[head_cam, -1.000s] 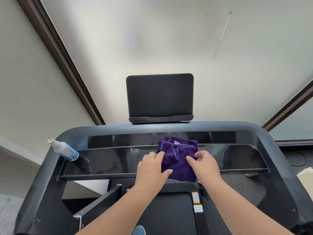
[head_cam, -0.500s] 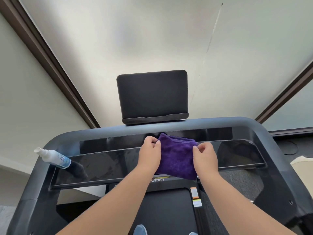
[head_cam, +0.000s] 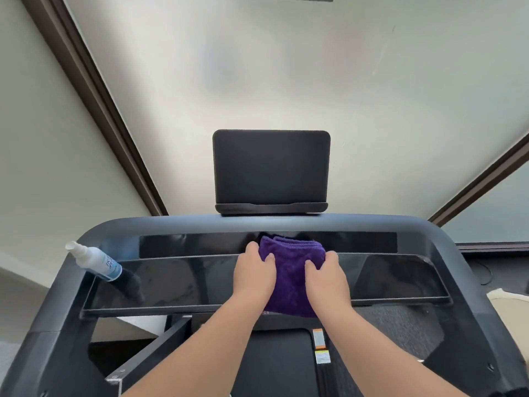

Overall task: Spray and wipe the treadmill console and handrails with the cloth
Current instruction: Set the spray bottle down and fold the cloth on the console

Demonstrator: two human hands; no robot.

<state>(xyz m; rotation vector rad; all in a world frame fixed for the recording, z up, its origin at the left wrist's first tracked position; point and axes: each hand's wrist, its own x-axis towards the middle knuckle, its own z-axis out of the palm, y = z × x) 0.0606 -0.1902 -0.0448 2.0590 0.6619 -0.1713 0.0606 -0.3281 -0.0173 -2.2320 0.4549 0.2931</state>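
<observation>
Both hands, left hand [head_cam: 253, 275] and right hand [head_cam: 326, 280], grip the folded cloth [head_cam: 289, 270] mid-console [head_cam: 200, 279], apparently readying it; next comes fetching the spray bottle [head_cam: 94, 262] at the console's left end.

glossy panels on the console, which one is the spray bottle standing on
The lower, wider glossy shelf: the spray bottle leans at its left end. The narrower upper strip behind carries no bottle.
</observation>
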